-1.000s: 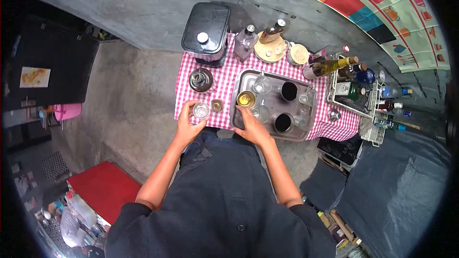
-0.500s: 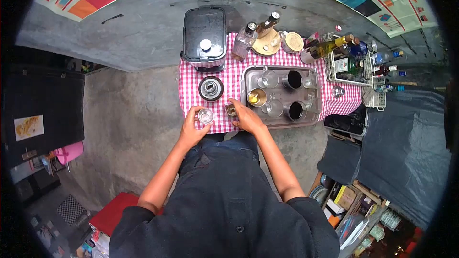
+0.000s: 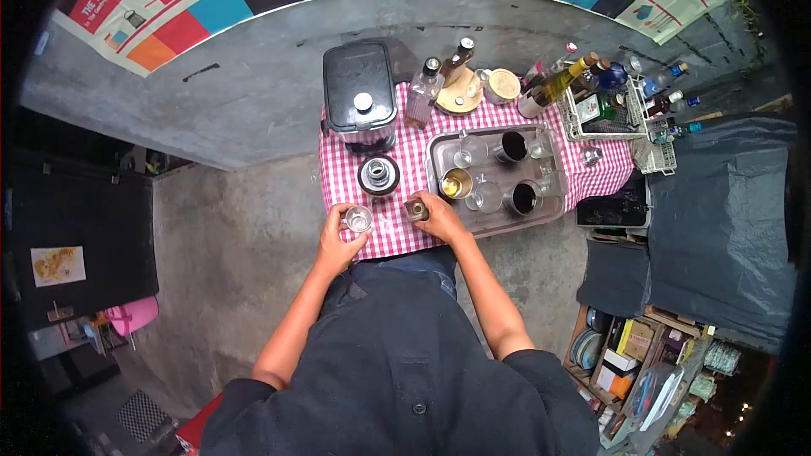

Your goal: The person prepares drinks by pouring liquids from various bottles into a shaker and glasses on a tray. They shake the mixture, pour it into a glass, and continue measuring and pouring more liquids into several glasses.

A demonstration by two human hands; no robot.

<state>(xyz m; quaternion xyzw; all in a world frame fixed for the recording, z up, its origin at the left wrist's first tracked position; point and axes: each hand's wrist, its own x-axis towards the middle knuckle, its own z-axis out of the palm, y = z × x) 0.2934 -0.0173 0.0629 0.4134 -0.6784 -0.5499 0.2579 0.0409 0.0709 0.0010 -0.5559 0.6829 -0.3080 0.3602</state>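
My left hand [image 3: 338,241] is closed round a small clear glass [image 3: 359,219] near the front edge of the checked cloth. To the right, my right hand [image 3: 443,221] has its fingers around a small square-sided bottle [image 3: 416,209] with an open-looking neck and something brownish inside. Beyond both hands stands a dark round vessel [image 3: 378,175] with a pale metallic or glass neck. Beside my right hand lies a grey-brown tray [image 3: 498,221], holding a gold-coloured cup [image 3: 456,183], two black cups [image 3: 524,197] and several clear glasses [image 3: 484,197].
A black-lidded bin [image 3: 359,89] stands at the back left of the table. Bottles [image 3: 425,97], a round wooden board [image 3: 460,95] and a lidded jar [image 3: 504,87] line the back. A white wire basket [image 3: 604,118] of bottles is at the right, with a small glass [image 3: 591,155] before it.
The head view has tilted up, so the table appears lower and more of the wall banner shows. Both hands keep their holds; the glass and the small bottle sit slightly farther apart.
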